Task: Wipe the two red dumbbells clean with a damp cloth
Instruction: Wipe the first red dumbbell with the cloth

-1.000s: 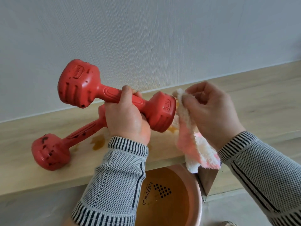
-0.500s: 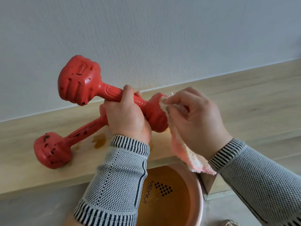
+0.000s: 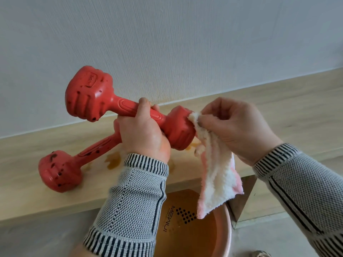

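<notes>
Left hand [image 3: 143,134] fingers wrap the ribbed handle of a glossy red moulded dumbbell [image 3: 118,106], raised mid-frame. Right hand [image 3: 235,127] fingers pinch a fluffy white-pink cloth [image 3: 215,173] against its blocky right end — a second, dark-speckled red dumbbell [image 3: 61,169] lies lower left on the pale woodgrain desk [image 3: 278,112].

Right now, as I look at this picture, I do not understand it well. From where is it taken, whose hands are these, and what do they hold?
There is no machine here. The picture comes from a camera worn on a person's head, looking down at their own two hands.

The left hand grips the handle of a red dumbbell and holds it in the air. The right hand pinches a fluffy white and pink cloth against one end of that dumbbell.

A second red dumbbell, with dark spots, lies on the light wooden ledge by the wall, near brownish wet stains. Below stands a basin of brownish water.
</notes>
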`<action>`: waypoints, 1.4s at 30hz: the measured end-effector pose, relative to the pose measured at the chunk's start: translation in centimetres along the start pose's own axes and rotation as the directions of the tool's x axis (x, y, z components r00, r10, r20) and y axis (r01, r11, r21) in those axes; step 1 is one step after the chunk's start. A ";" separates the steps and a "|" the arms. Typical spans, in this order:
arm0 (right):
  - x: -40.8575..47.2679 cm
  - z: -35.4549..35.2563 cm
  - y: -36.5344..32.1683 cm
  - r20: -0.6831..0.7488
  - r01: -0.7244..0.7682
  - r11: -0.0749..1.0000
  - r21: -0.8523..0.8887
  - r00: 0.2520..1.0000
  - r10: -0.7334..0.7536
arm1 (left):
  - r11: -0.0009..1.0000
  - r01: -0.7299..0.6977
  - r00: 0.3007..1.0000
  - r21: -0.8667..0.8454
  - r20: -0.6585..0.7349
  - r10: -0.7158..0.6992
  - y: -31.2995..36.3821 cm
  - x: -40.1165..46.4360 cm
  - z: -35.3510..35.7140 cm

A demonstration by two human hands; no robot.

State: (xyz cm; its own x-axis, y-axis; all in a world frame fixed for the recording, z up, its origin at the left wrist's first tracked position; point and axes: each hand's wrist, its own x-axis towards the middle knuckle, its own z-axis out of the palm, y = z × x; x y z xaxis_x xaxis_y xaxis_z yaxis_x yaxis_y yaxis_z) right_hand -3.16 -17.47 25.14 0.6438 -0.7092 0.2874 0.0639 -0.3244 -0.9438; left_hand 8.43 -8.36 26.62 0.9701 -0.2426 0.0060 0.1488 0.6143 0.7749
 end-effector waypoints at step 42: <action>-0.5 1.0 1.5 -0.177 0.316 0.837 -0.448 0.886 -0.429 | 0.996 0.077 0.997 -0.055 0.005 -0.076 0.4 0.1 -0.3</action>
State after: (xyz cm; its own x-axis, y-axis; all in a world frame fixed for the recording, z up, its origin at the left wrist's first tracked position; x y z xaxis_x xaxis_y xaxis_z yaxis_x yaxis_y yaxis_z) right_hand -2.58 -16.96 23.42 0.4078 -0.5999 0.6884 -0.0845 -0.7754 -0.6257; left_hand 8.69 -7.91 26.72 0.9548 -0.2929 -0.0498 0.2330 0.6342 0.7372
